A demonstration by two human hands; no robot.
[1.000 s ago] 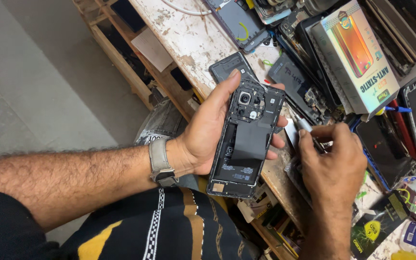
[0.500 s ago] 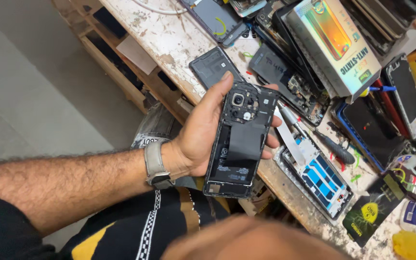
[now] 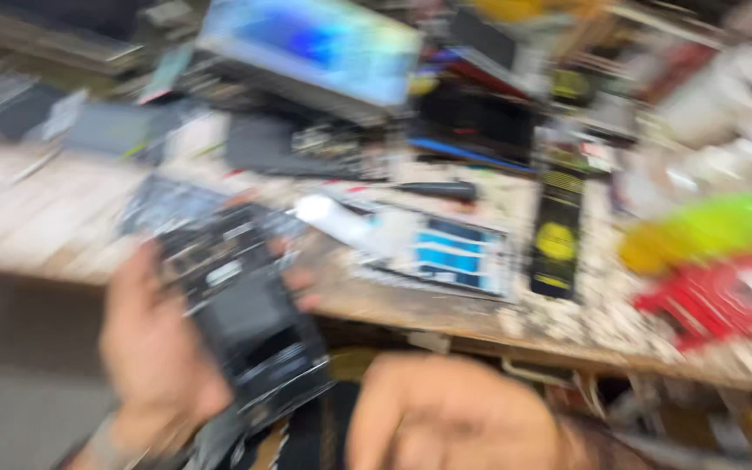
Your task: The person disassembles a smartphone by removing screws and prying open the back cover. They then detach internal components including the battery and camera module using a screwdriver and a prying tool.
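Observation:
The view is heavily blurred by motion. My left hand (image 3: 154, 348) grips an opened black phone (image 3: 241, 313) with its back cover off, held in front of the worn workbench (image 3: 446, 309). My right hand (image 3: 446, 418) is low in the frame near my body, close to the camera; its fingers look curled, and I cannot tell whether anything is in them. A watch sits on my left wrist (image 3: 102, 439).
The bench is crowded: a phone frame with a blue panel (image 3: 446, 252), a white tube (image 3: 332, 218), a black-handled screwdriver (image 3: 437, 189), a black and yellow packet (image 3: 557, 235), a yellow-green object (image 3: 698, 231), a red package (image 3: 724, 296), a shiny box (image 3: 315, 48).
The camera has swung to face the bench and the picture has blurred. My left hand still holds the phone, now lower left. My right hand has come off the bench toward my body.

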